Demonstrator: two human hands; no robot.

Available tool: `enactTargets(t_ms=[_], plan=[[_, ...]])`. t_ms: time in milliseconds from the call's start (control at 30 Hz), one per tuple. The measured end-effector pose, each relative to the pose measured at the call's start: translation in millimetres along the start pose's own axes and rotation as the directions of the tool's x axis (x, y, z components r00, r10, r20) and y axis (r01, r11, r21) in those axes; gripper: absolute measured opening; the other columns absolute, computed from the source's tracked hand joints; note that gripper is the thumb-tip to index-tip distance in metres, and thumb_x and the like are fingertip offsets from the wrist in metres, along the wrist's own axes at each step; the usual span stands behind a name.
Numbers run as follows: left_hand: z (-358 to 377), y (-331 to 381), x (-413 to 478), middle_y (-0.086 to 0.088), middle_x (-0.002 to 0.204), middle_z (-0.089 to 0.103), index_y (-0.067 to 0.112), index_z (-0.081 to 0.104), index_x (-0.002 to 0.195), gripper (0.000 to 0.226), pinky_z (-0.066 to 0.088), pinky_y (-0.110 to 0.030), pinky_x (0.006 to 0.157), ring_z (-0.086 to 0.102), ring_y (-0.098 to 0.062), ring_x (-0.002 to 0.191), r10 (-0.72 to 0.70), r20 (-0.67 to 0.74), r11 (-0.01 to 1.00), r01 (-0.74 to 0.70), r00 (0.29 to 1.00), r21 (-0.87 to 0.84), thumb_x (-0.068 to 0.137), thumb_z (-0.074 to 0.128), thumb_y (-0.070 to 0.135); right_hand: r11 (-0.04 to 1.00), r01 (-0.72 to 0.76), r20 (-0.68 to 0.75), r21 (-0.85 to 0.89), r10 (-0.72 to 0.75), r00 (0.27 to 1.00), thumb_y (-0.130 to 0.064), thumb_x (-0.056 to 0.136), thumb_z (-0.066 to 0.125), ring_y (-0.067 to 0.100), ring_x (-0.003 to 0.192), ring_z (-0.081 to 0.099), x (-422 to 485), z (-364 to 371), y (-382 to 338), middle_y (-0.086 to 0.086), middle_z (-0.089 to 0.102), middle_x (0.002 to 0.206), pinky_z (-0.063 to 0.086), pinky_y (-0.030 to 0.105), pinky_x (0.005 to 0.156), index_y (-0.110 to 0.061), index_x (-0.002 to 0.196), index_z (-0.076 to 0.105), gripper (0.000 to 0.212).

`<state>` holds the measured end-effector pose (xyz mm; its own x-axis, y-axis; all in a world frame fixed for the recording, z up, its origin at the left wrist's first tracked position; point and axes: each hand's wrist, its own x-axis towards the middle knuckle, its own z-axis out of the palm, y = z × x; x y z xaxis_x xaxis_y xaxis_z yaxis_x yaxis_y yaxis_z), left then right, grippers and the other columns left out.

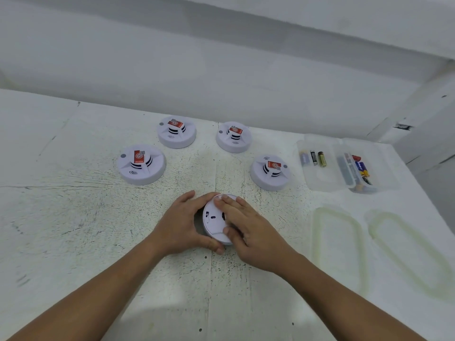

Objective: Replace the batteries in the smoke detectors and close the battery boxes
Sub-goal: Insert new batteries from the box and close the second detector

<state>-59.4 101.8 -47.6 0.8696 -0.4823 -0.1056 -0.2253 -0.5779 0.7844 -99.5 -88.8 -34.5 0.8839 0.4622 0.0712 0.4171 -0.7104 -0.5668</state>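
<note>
A white round smoke detector (213, 223) lies back side up at the table's centre, tilted slightly. My left hand (183, 223) grips its left rim, thumb under the near edge and fingers round the far edge. My right hand (246, 226) lies flat across its back, fingers pressing on the cover and thumb at the near rim. Several more white detectors stand face up behind it, each with a red sticker: one at the left (141, 164), two at the back (176, 131) (234, 136), one at the right (270, 171).
An open clear plastic box (320, 179) at the right holds three loose batteries (313, 158) in its left half and several more batteries (360, 169) in its right half. The white table (73, 217) is scratched and speckled. A white wall runs behind it.
</note>
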Motion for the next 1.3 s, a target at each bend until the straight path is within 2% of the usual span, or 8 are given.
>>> enactTargets(t_ms=[367, 533, 600, 733, 833, 900, 1133, 1300], plan=[[4.0, -7.8, 0.1, 0.039, 0.129, 0.038, 0.055, 0.030, 0.130, 0.115, 0.015, -0.026, 0.112, 0.018, -0.002, 0.135, -0.016, -0.015, 1.000, 0.016, 1.000, -0.002, 0.028, 0.078, 0.076, 0.993, -0.096, -0.088, 0.071, 0.102, 0.991, -0.023, 0.094, 0.047, -0.001, 0.144, 0.009, -10.7, 1.3, 1.6, -0.006, 0.036, 0.150, 0.003, 0.021, 0.118, -0.013, 0.129, 0.052, 0.037], [5.5, -2.8, -0.5, 0.043, 0.118, 0.042, 0.057, 0.040, 0.122, 0.100, 0.023, -0.034, 0.113, 0.023, -0.008, 0.134, -0.055, -0.034, 0.997, 0.052, 0.998, -0.065, 0.031, 0.077, 0.073, 0.939, -0.189, -0.122, 0.289, 0.232, 0.965, -0.022, 0.072, 0.041, -0.004, 0.142, 0.017, -28.6, 1.2, 3.1, -0.014, 0.037, 0.147, 0.018, 0.017, 0.114, -0.032, 0.120, 0.055, 0.051], [5.3, 1.9, -1.2, 0.042, 0.103, 0.055, 0.056, 0.052, 0.113, 0.080, 0.032, -0.039, 0.109, 0.041, -0.011, 0.126, -0.050, -0.056, 0.989, 0.041, 0.997, -0.145, 0.038, 0.078, 0.069, 0.914, -0.201, -0.092, 0.354, 0.247, 0.965, -0.010, 0.068, 0.047, -0.005, 0.140, 0.022, -30.0, 0.3, 4.0, -0.015, 0.040, 0.146, 0.026, 0.019, 0.113, -0.033, 0.119, 0.055, 0.057], [2.2, 17.2, -4.1, 0.018, 0.096, 0.070, 0.049, 0.068, 0.096, 0.038, 0.048, -0.022, 0.079, 0.064, -0.004, 0.089, -0.040, -0.075, 0.905, 0.004, 0.996, -0.426, 0.059, 0.068, 0.059, 0.817, -0.202, -0.098, 0.540, 0.299, 0.949, -0.002, 0.071, 0.059, -0.001, 0.124, 0.048, -25.0, -3.8, 6.0, -0.015, 0.055, 0.132, 0.045, 0.028, 0.103, -0.026, 0.115, 0.062, 0.050], [6.0, 21.4, -2.8, -0.002, 0.084, 0.070, 0.017, 0.071, 0.092, 0.072, 0.040, -0.029, 0.069, 0.059, -0.009, 0.074, -0.069, -0.152, 0.884, -0.010, 0.986, -0.468, 0.062, 0.055, 0.081, 0.763, -0.164, -0.134, 0.626, 0.312, 0.941, -0.009, 0.073, 0.065, 0.010, 0.109, 0.061, -15.4, -8.3, 5.3, -0.011, 0.065, 0.115, 0.052, 0.038, 0.094, -0.027, 0.111, 0.065, 0.043], [7.5, 21.5, -2.8, 0.005, 0.082, 0.069, 0.011, 0.068, 0.091, 0.079, 0.039, -0.024, 0.071, 0.059, -0.006, 0.075, -0.113, -0.191, 0.866, 0.002, 0.975, -0.500, 0.072, 0.042, 0.083, 0.689, -0.116, -0.170, 0.715, 0.333, 0.928, -0.020, 0.073, 0.069, 0.019, 0.103, 0.064, -9.3, -12.4, 4.1, -0.002, 0.069, 0.108, 0.054, 0.040, 0.089, -0.022, 0.110, 0.066, 0.037], [14.4, 16.8, -7.2, 0.003, 0.097, 0.070, 0.017, 0.067, 0.099, 0.015, 0.046, -0.024, 0.082, 0.063, -0.010, 0.093, -0.114, -0.329, 0.825, -0.095, 0.937, -0.557, 0.095, 0.054, 0.024, 0.329, -0.080, -0.096, 0.941, 0.485, 0.869, -0.018, 0.087, 0.058, 0.033, 0.098, 0.066, 14.0, -11.4, 2.4, 0.018, 0.069, 0.106, 0.057, 0.044, 0.080, -0.004, 0.109, 0.065, 0.027], [15.0, 6.7, -5.5, -0.005, 0.092, 0.069, 0.019, 0.066, 0.097, 0.016, 0.051, -0.033, 0.081, 0.064, -0.018, 0.089, -0.147, -0.373, 0.817, -0.100, 0.916, -0.568, 0.087, 0.055, 0.025, 0.208, -0.085, -0.038, 0.974, 0.527, 0.849, -0.011, 0.096, 0.048, 0.032, 0.095, 0.068, 22.3, -1.4, -1.4, 0.015, 0.071, 0.104, 0.057, 0.039, 0.075, -0.009, 0.106, 0.067, 0.022]])
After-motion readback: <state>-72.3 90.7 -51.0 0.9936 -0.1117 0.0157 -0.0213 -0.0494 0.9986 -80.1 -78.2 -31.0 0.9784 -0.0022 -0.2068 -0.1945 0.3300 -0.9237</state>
